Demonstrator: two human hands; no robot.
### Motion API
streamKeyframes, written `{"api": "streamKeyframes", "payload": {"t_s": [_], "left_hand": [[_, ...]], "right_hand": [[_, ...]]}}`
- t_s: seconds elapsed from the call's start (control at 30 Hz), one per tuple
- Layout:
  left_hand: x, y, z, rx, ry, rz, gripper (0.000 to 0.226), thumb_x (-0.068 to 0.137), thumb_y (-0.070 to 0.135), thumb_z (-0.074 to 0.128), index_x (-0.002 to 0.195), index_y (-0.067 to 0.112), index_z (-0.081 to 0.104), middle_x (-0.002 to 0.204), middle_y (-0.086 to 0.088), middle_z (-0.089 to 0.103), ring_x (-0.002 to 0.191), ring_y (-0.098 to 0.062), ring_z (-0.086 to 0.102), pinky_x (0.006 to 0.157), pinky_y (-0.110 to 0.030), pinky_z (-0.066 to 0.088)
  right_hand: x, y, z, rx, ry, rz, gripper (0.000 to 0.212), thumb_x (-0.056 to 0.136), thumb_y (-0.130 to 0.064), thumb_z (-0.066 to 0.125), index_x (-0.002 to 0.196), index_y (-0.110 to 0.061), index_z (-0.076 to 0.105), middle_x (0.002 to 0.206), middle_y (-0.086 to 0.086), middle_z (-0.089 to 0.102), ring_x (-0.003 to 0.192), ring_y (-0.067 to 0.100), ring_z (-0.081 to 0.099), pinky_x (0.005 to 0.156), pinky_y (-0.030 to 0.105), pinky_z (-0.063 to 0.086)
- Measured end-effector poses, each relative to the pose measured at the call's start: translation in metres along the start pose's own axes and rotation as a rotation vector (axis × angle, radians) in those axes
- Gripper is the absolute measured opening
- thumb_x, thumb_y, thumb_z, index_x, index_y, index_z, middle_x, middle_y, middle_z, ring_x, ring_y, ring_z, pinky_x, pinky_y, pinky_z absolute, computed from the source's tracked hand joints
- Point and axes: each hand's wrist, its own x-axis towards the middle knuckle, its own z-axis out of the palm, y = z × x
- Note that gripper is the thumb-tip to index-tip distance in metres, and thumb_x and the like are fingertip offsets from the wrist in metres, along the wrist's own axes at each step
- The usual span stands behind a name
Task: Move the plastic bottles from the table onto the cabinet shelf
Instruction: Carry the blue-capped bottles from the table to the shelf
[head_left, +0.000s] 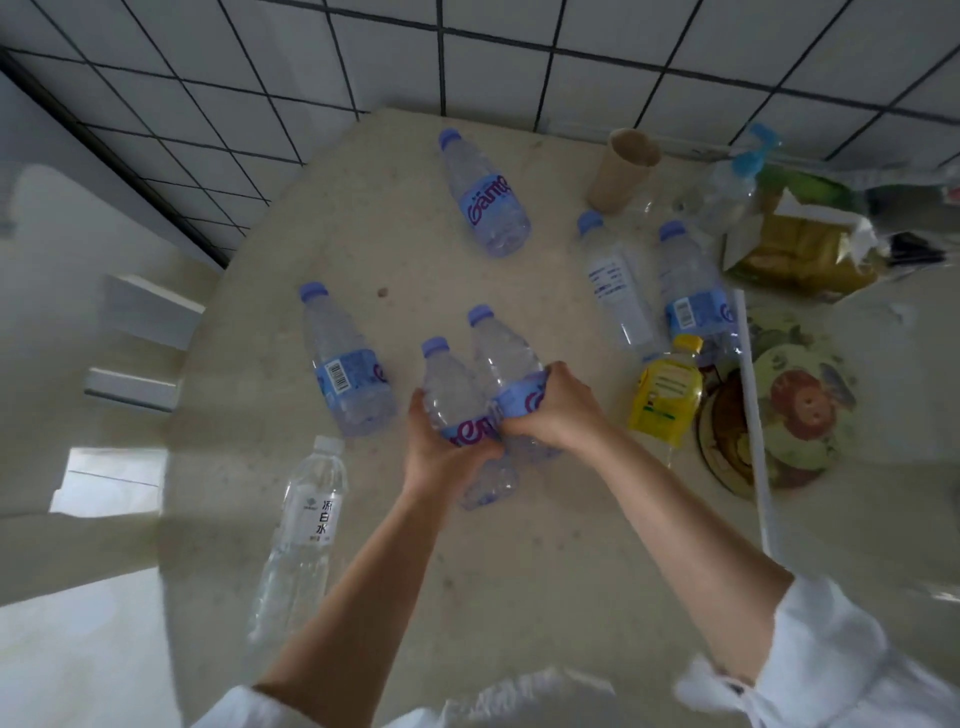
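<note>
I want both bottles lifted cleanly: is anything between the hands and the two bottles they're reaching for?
Nothing visible. The left hand is closed around one bottle and the right hand around the bottle beside it. The cabinet shelf isn't in view.

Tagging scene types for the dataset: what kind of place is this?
Probably a home kitchen or dining corner. A white tiled wall stands behind a pale stone-look table, which holds a paper cup, a packet of food and scattered plastic bottles. Each hand grips one bottle.
</note>
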Motion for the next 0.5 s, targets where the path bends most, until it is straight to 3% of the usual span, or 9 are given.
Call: {"api": "streamKeyframes", "payload": {"t_s": [0.13,0.2,0.3,0.4,0.5], "left_hand": [[-0.043,-0.022,-0.008,-0.031,-0.075,-0.017,0.098,0.047,-0.003,0.088,0.127,0.035,0.045,0.115,-0.004,0.068,0.100,-0.026,0.069,0.080,-0.048,0.059],[-0.062,-0.028,-0.013,-0.013,-0.110,-0.001,0.089,0.052,-0.007,0.089,0.125,0.026,0.049,0.109,-0.007,0.071,0.089,-0.022,0.071,0.067,-0.040,0.061],[-0.089,-0.031,-0.018,0.081,-0.090,0.014,0.068,0.058,-0.005,0.086,0.115,0.014,0.055,0.089,0.000,0.069,0.065,-0.001,0.065,0.050,-0.018,0.049],[-0.106,-0.036,-0.024,0.129,-0.071,0.024,0.061,0.060,-0.005,0.085,0.110,0.011,0.055,0.084,0.001,0.065,0.057,0.003,0.061,0.048,-0.016,0.047],[-0.119,-0.040,-0.029,0.165,-0.109,0.047,0.061,0.060,-0.005,0.085,0.110,0.013,0.054,0.084,0.002,0.064,0.062,-0.006,0.061,0.050,-0.019,0.049]], "right_hand": [[-0.057,0.038,0.008,0.105,0.005,0.047,0.068,0.054,-0.034,0.087,0.112,-0.012,0.059,0.107,0.004,0.067,0.100,0.022,0.065,0.070,0.025,0.050],[-0.083,0.054,0.012,0.132,0.027,0.056,0.074,0.048,-0.037,0.088,0.112,-0.014,0.058,0.107,0.003,0.067,0.098,0.021,0.065,0.073,0.027,0.052],[-0.117,0.076,0.015,0.179,0.072,0.063,0.074,0.048,-0.031,0.090,0.111,-0.012,0.055,0.104,0.001,0.063,0.096,0.021,0.063,0.080,0.035,0.054],[-0.148,0.094,0.021,0.202,0.118,0.088,0.073,0.051,-0.028,0.090,0.109,-0.010,0.052,0.103,0.003,0.059,0.094,0.021,0.058,0.078,0.040,0.055],[-0.175,0.109,0.033,0.262,0.178,0.111,0.071,0.053,-0.028,0.090,0.110,-0.011,0.051,0.102,0.002,0.059,0.088,0.018,0.055,0.075,0.028,0.048]]}}
